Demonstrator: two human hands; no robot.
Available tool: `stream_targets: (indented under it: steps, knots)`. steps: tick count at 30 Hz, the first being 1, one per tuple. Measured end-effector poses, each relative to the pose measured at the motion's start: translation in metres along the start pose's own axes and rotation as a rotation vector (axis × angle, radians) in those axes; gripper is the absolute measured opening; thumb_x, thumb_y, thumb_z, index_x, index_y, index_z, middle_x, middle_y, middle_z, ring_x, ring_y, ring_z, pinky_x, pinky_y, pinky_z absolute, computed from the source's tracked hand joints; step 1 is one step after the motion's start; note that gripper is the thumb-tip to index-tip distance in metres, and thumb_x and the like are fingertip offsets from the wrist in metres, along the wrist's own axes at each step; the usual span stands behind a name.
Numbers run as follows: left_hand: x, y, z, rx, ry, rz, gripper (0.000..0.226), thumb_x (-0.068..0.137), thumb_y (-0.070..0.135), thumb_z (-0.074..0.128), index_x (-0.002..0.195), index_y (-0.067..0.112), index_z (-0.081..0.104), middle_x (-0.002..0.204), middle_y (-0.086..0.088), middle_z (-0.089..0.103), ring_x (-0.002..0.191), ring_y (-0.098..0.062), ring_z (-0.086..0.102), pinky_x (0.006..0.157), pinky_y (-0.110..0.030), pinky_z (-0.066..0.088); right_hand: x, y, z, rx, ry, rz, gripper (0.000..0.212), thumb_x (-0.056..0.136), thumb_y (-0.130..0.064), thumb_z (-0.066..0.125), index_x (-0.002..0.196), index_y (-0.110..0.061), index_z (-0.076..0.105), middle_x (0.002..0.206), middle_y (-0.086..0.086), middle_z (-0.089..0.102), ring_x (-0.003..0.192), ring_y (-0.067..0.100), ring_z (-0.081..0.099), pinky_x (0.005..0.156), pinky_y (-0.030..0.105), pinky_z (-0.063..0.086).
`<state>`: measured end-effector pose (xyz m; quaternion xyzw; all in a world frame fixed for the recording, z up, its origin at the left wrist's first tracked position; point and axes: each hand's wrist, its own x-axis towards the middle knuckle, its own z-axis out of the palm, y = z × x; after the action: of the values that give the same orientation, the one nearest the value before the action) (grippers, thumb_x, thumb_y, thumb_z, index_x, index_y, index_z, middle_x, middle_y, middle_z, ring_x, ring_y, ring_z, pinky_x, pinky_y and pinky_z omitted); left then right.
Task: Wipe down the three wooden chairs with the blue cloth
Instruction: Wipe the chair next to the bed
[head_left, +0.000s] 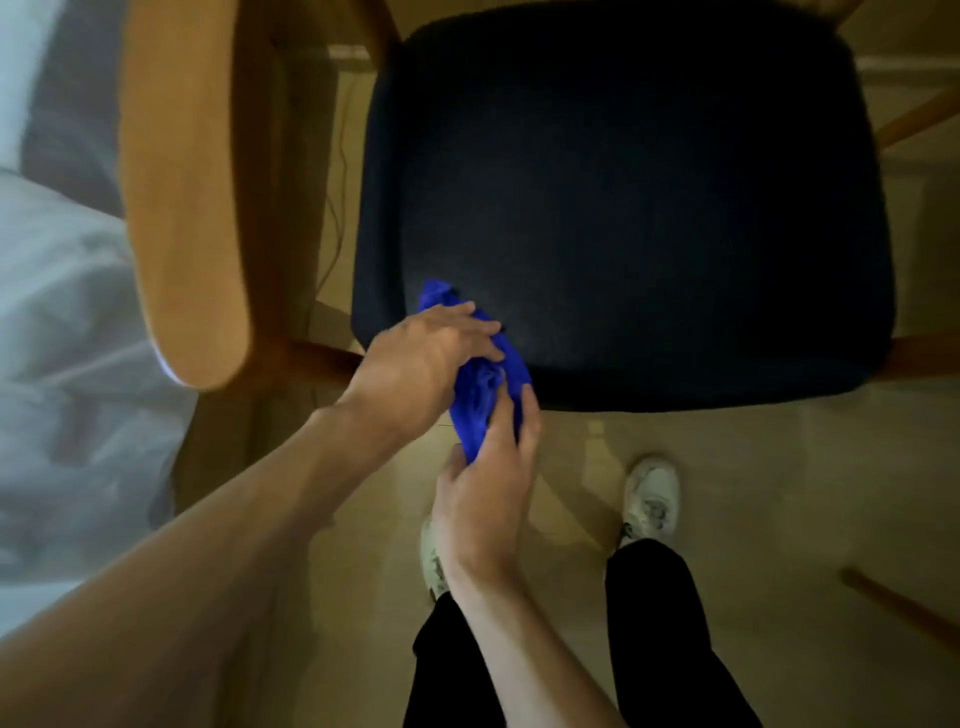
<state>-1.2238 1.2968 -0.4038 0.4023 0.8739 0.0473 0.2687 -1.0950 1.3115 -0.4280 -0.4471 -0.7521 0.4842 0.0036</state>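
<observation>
A bunched blue cloth (485, 395) lies at the near left corner of a dark padded seat (623, 197) on a wooden chair. My left hand (421, 364) rests on top of the cloth, its fingers curled over the upper part. My right hand (483, 499) comes from below and grips the lower end of the cloth between thumb and fingers. The chair's curved wooden backrest (182, 208) stands to the left of the seat. Only this one chair is in full view.
White bedding (62, 322) lies at the far left. My two feet in white shoes (652, 499) stand on the light floor just in front of the seat. Another wooden leg (898, 608) crosses the floor at the lower right. A thin cable (340, 156) hangs beside the seat.
</observation>
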Motion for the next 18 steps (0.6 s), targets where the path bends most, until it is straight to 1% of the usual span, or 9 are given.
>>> stream_targets:
  steps: [2,4,7,9,11,13,14,16,18]
  knots:
    - [-0.015,-0.012,-0.003,0.137,-0.085,-0.075,0.058,0.092,0.006,0.052,0.144,0.029,0.038,0.157,0.01,0.022,0.146,-0.009,0.008,0.112,-0.017,0.003,-0.009,-0.01,0.016,-0.015,-0.081,-0.036,0.068,0.092,-0.005,0.06,0.149,-0.03,0.033,0.157,-0.014,0.016,0.136,0.006,0.032,0.097,0.0,0.021]
    - [-0.023,-0.01,-0.004,0.205,-0.095,-0.118,0.055,0.096,0.014,0.05,0.146,0.027,0.032,0.158,0.006,0.018,0.147,-0.013,0.008,0.115,-0.023,0.005,-0.007,-0.01,0.011,-0.035,-0.188,-0.079,0.066,0.091,-0.005,0.061,0.148,-0.027,0.036,0.155,-0.013,0.021,0.133,0.005,0.036,0.094,-0.003,0.022]
    - [-0.027,0.004,-0.003,0.105,0.086,-0.234,0.05,0.094,0.011,0.052,0.139,0.03,0.042,0.15,0.008,0.035,0.14,-0.012,0.028,0.106,-0.022,0.029,0.026,-0.01,-0.032,-0.05,-0.38,-0.108,0.058,0.088,-0.002,0.06,0.14,-0.025,0.049,0.138,-0.009,0.047,0.119,0.008,0.053,0.098,0.015,0.043]
    - [-0.027,0.01,-0.003,-0.022,0.245,-0.336,0.057,0.089,0.008,0.058,0.139,0.03,0.043,0.15,0.007,0.035,0.141,-0.014,0.028,0.107,-0.028,0.033,0.054,-0.022,-0.062,-0.135,-0.443,-0.211,0.058,0.085,0.001,0.06,0.136,-0.026,0.053,0.128,-0.01,0.056,0.113,0.005,0.056,0.098,0.02,0.045]
    - [-0.024,0.009,-0.005,-0.078,0.364,-0.43,0.064,0.087,0.007,0.06,0.144,0.023,0.037,0.156,0.0,0.026,0.146,-0.019,0.014,0.116,-0.035,0.02,0.081,-0.046,-0.069,-0.245,-0.436,-0.37,0.061,0.084,0.005,0.059,0.137,-0.025,0.053,0.136,-0.009,0.053,0.121,0.005,0.05,0.107,0.022,0.038]
    - [-0.022,0.007,-0.006,-0.052,0.421,-0.508,0.066,0.088,0.008,0.059,0.147,0.014,0.031,0.158,-0.007,0.018,0.147,-0.022,0.006,0.115,-0.033,0.003,0.108,-0.074,-0.057,-0.316,-0.395,-0.543,0.06,0.083,0.009,0.055,0.133,-0.024,0.057,0.143,-0.009,0.048,0.13,0.01,0.042,0.113,0.028,0.033]
    - [-0.02,0.006,-0.003,-0.039,0.429,-0.547,0.066,0.089,0.008,0.058,0.148,0.01,0.029,0.159,-0.01,0.015,0.147,-0.023,0.005,0.113,-0.032,0.001,0.12,-0.087,-0.048,-0.327,-0.393,-0.639,0.059,0.081,0.01,0.053,0.127,-0.024,0.062,0.142,-0.007,0.05,0.132,0.012,0.04,0.113,0.029,0.031]
    - [-0.017,0.006,0.006,-0.024,0.417,-0.611,0.063,0.089,0.01,0.058,0.145,0.004,0.03,0.158,-0.016,0.016,0.146,-0.027,0.01,0.115,-0.035,0.009,0.144,-0.108,-0.03,-0.402,-0.502,-0.802,0.056,0.076,0.01,0.051,0.115,-0.026,0.069,0.139,-0.007,0.052,0.133,0.013,0.037,0.108,0.026,0.026]
    - [-0.015,0.011,0.017,-0.043,0.358,-0.66,0.062,0.09,0.018,0.058,0.143,0.003,0.029,0.155,-0.019,0.022,0.141,-0.03,0.029,0.113,-0.038,0.032,0.157,-0.114,-0.017,-0.559,-0.68,-0.909,0.053,0.079,0.01,0.051,0.112,-0.026,0.069,0.139,-0.008,0.052,0.134,0.012,0.034,0.103,0.022,0.021]
